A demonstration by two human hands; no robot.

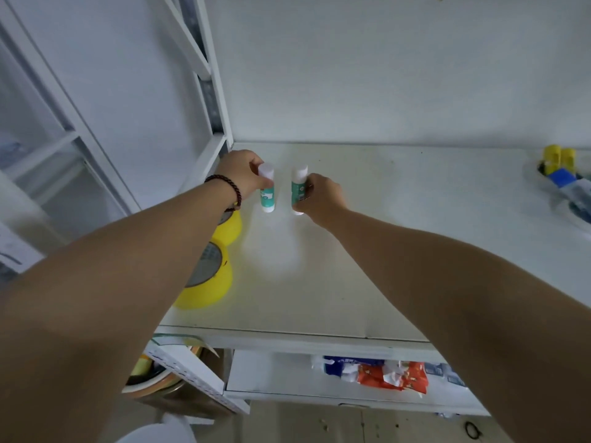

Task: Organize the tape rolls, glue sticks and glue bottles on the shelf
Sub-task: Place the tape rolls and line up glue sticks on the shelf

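Observation:
Two white glue sticks with green labels stand upright side by side near the back left of the white shelf [351, 251]. My left hand [241, 174] grips the left glue stick [267, 193] from its left side. My right hand [319, 196] grips the right glue stick [299, 188] from its right side. Both sticks touch the shelf surface or hover just above it; I cannot tell which. Two yellow tape rolls lie along the shelf's left edge, one large roll [208, 276] in front and another [228, 227] behind it, partly hidden under my left forearm.
A clear tray [575, 199] at the far right holds yellow-capped bottles [558, 158] and blue items. A white shelf post [214, 91] rises at the back left. The lower shelf carries red and blue packets [383, 374]. Boxes and a bowl sit lower left.

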